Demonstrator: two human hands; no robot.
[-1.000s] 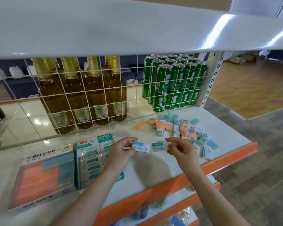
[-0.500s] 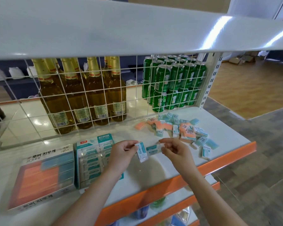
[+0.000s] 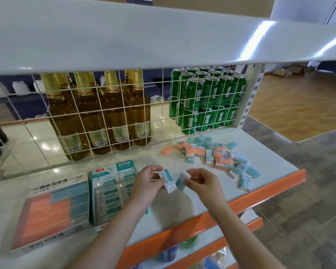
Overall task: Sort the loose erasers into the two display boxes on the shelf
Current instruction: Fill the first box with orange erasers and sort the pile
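My left hand point(image 3: 146, 184) pinches a white-and-teal sleeved eraser point(image 3: 168, 180) above the white shelf. Right beside it, my right hand point(image 3: 203, 181) pinches a second teal eraser point(image 3: 182, 181), white end up. The two erasers almost touch. Left of my hands stands the teal-and-white display box point(image 3: 108, 193), packed with sleeved erasers; my left wrist covers its right edge. Further left lies the larger display box point(image 3: 54, 212) with orange and blue erasers. A pile of loose erasers point(image 3: 215, 156), orange, blue and sleeved, lies at the shelf's right.
A white wire grid point(image 3: 97, 117) backs the shelf, with yellow bottles point(image 3: 97, 115) and green cans point(image 3: 208, 100) behind it. An upper shelf board point(image 3: 144, 33) hangs overhead. The orange front edge point(image 3: 241, 202) borders the shelf; lower shelves show beneath.
Both hands have drawn closer together and shifted slightly left. The two erasers, held flat and apart before, now stand tilted upright side by side.
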